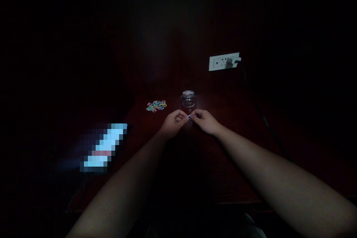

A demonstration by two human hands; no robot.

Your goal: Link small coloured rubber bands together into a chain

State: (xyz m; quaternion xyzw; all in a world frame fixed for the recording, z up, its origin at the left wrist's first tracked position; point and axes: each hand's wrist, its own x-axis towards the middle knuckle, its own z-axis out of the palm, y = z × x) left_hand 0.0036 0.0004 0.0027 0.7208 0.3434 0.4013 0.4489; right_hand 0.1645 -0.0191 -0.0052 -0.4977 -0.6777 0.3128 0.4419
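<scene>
In a dark room, both my hands meet over a dark red table (pixel 223 163). My left hand (pixel 174 122) and my right hand (pixel 203 121) are closed in pinches, fingertips almost touching, and together they hold a tiny blue-green ring (pixel 189 118). Just beyond the fingers stands a small clear glass jar (pixel 188 99) with a lid on it. A pile of several small coloured rings (pixel 156 106) lies on the table to the left of the jar.
A white wall socket (pixel 220 62) with a white plug (pixel 233 60) is behind the table at the right; its dark cable (pixel 262 115) runs down across the table. A lit, blurred screen (pixel 104 148) lies at the left.
</scene>
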